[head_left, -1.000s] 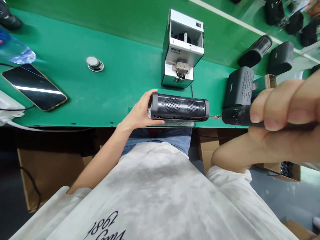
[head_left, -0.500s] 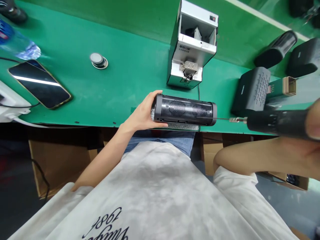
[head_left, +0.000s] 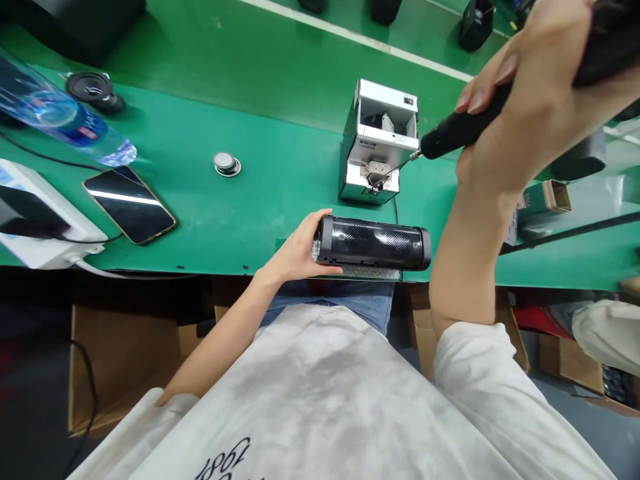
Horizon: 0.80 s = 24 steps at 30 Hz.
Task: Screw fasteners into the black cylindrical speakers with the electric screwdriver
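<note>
1. A black cylindrical speaker [head_left: 375, 243] is laid on its side at the near edge of the green table [head_left: 280, 133], at about 6 o'clock from the white box-shaped machine [head_left: 379, 141].
2. The speaker's left end is gripped by the left hand [head_left: 295, 253], with the thumb under it and the fingers wrapped over the top.
3. A black electric screwdriver [head_left: 465, 127] is clenched in the right hand [head_left: 530, 107], raised at 2 o'clock from the speaker and well apart from it.
4. The screwdriver's thin bit is pointed down-left, with its tip at the metal outlet on the machine's front.
5. At 9 o'clock from the machine, a small round metal disc [head_left: 227, 163] is seen; further left a phone [head_left: 130, 203], a water bottle [head_left: 60, 120] and a white power strip [head_left: 45, 223] are laid.
</note>
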Tool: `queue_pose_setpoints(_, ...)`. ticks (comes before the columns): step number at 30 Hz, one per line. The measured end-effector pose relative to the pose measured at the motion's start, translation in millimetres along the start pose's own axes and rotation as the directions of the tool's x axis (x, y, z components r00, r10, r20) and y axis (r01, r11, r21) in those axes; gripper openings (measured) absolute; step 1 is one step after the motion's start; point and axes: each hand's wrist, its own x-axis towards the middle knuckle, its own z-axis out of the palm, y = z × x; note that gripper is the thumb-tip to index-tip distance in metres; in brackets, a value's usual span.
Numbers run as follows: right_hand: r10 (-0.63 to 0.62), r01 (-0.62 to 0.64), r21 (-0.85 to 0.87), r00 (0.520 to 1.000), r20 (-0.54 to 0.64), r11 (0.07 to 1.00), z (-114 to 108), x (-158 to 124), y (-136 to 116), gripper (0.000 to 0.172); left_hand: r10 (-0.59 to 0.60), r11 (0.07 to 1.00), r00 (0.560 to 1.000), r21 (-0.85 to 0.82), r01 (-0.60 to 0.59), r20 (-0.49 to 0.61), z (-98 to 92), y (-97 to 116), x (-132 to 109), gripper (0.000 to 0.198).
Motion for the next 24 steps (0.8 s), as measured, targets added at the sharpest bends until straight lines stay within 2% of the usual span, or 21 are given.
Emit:
queue_pose_setpoints(4, -0.061, 0.061, 0.015, 0.998, -0.012, 0.998, 30.6, -3.0, 4.9, 0.027, -0.006, 0.999, 1.000, -0.033, 0.006, -0.009, 0.8, -0.2, -0.1, 0.124)
queue_pose_setpoints(6, -0.179, 0.185, 0.049, 0.979, -0.099, 0.982, 46.7, -1.0, 11.4, 0.025, -0.007, 0.999, 1.000, -0.042, 0.006, -0.012, 1.0, 0.1, 0.0, 0.124)
queue_pose_setpoints(8, -0.331, 0.360, 0.099, 0.915, -0.229, 0.928, 58.3, 4.3, 19.2, 0.028, -0.016, 0.999, 1.000, -0.045, 0.016, -0.009, 0.8, 1.1, 0.2, 0.125)
queue_pose_setpoints(10, -0.421, 0.474, 0.122, 0.854, -0.306, 0.872, 64.0, 10.8, 26.4, 0.032, -0.034, 0.999, 0.999, -0.042, 0.034, -0.004, 0.4, 2.5, 0.3, 0.124)
queue_pose_setpoints(11, -0.439, 0.494, 0.122, 0.842, -0.314, 0.861, 64.9, 13.7, 29.2, 0.033, -0.043, 0.998, 0.999, -0.040, 0.043, -0.001, 0.2, 3.2, 0.3, 0.123)
queue_pose_setpoints(14, -0.452, 0.494, 0.099, 0.848, -0.278, 0.864, 64.5, 20.3, 35.0, 0.036, -0.055, 0.998, 0.998, -0.037, 0.056, 0.003, -0.2, 4.4, 0.2, 0.123)
queue_pose_setpoints(17, -0.506, 0.519, 0.125, 0.853, -0.125, 0.845, 65.2, 25.3, 39.2, 0.043, -0.048, 0.998, 0.999, -0.029, 0.048, 0.009, -0.4, 3.7, 0.1, 0.123)
queue_pose_setpoints(19, -0.553, 0.542, 0.196, 0.833, 0.000, 0.817, 67.5, 28.9, 41.7, 0.042, -0.047, 0.999, 0.999, -0.021, 0.047, 0.011, -0.6, 2.6, 0.0, 0.122)
queue_pose_setpoints(20, -0.564, 0.545, 0.233, 0.825, 0.020, 0.805, 69.0, 30.8, 42.6, 0.043, -0.047, 0.999, 0.999, -0.018, 0.048, 0.010, -0.6, 2.1, 0.0, 0.122)
queue_pose_setpoints(21, -0.562, 0.543, 0.256, 0.827, 0.001, 0.800, 70.7, 32.4, 43.0, 0.045, -0.048, 0.999, 0.999, -0.016, 0.048, 0.008, -0.5, 1.7, 0.1, 0.123)
queue_pose_setpoints(24, -0.468, 0.496, 0.213, 0.867, -0.171, 0.842, 76.1, 34.6, 41.2, 0.048, -0.045, 0.999, 0.999, -0.014, 0.045, 0.001, 0.1, 1.1, 0.3, 0.123)
